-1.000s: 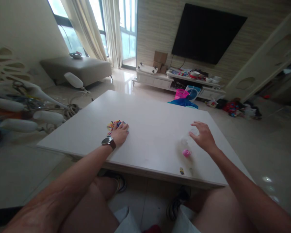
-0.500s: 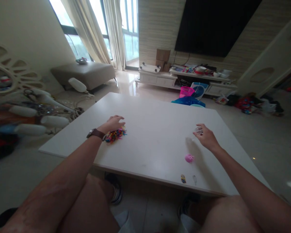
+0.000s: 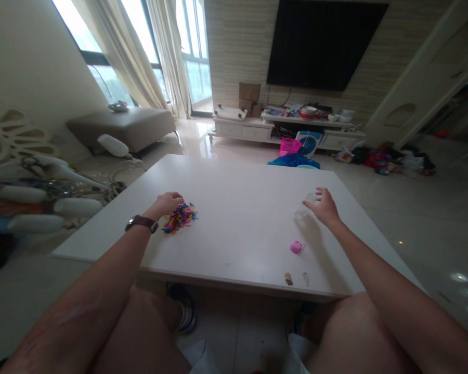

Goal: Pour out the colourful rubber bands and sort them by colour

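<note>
My left hand (image 3: 166,204) is at the far left edge of a heap of small multicoloured strips (image 3: 181,217). Its fingers curl down together at the heap; whatever is between their tips is hidden. Out to the right, my right hand (image 3: 323,206) has thumb and fingers around a clear plastic container (image 3: 311,198), held over the white table (image 3: 234,223). Nearer to me lies a small round pink piece (image 3: 296,247), perhaps a lid. Close to the table's front edge are a yellow-and-blue cartoon figure piece (image 3: 288,279) and a small clear drop-shaped piece (image 3: 306,279).
Beyond the table stand a pink basket (image 3: 289,147) and a blue plastic item (image 3: 292,160). A lamp with white shades (image 3: 78,206) lies along the left side. Further back are a grey bench (image 3: 120,127) and a low cabinet (image 3: 244,130) with assorted things on top.
My left hand has come down and left to the heap, its spread fingers now drawn together. My right hand still holds the clear container, turned somewhat. The view has shifted slightly.
</note>
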Tool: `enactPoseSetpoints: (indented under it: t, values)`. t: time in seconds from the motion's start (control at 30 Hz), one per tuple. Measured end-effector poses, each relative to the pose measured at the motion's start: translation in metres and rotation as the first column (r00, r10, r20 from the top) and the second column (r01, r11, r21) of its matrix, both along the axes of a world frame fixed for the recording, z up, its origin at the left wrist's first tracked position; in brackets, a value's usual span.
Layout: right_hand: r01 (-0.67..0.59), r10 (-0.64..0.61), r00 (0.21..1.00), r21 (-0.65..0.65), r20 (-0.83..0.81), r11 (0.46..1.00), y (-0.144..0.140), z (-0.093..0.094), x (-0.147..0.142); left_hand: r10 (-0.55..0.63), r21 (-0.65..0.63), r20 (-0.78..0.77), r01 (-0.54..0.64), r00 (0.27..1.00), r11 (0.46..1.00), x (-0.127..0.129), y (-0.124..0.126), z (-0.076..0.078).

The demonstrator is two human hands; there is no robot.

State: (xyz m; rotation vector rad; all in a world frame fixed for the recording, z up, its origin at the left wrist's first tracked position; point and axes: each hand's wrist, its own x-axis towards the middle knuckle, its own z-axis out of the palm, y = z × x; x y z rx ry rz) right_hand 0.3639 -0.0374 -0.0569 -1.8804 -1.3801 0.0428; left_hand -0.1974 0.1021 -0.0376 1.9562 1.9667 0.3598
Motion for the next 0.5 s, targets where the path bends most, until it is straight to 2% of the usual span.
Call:
enactPoseSetpoints:
  t: [0.13,0.27,0.33,0.37,0.4,0.43,0.5]
  values:
    - [-0.026,0.026,1.0,0.027,-0.013,0.999,-0.012,0.011,0.005,-0.027,-0.042,-0.009,0.026,1.0,0.999,-0.004,0.001,0.0]
    - [-0.029,0.013,0.993,0.13,0.118,0.991,-0.033,0.037,0.001,0.0,-0.047,0.067,0.003,0.998,0.999,-0.011,0.002,-0.001]
    - [-0.076,0.066,0.989,0.073,0.131,0.994,-0.045,0.048,-0.006,0.014,-0.057,0.108,-0.008,0.994,0.998,-0.015,0.0,-0.002]
    - [-0.15,0.153,0.982,-0.031,0.108,0.988,-0.051,0.051,-0.01,0.022,-0.066,0.121,-0.014,0.992,0.998,-0.017,-0.001,-0.003]
    - [-0.253,0.269,0.96,-0.172,0.08,0.952,-0.057,0.052,-0.014,0.027,-0.076,0.127,-0.017,0.992,0.997,-0.019,-0.002,-0.004]
    - [-0.359,0.394,0.918,-0.324,0.045,0.875,-0.062,0.051,-0.018,0.029,-0.087,0.126,-0.019,0.992,0.996,-0.021,-0.003,-0.005]
    - [-0.512,0.58,0.813,-0.536,-0.052,0.671,-0.069,0.043,-0.026,0.016,-0.107,0.121,-0.003,0.993,0.994,-0.023,-0.004,-0.008]
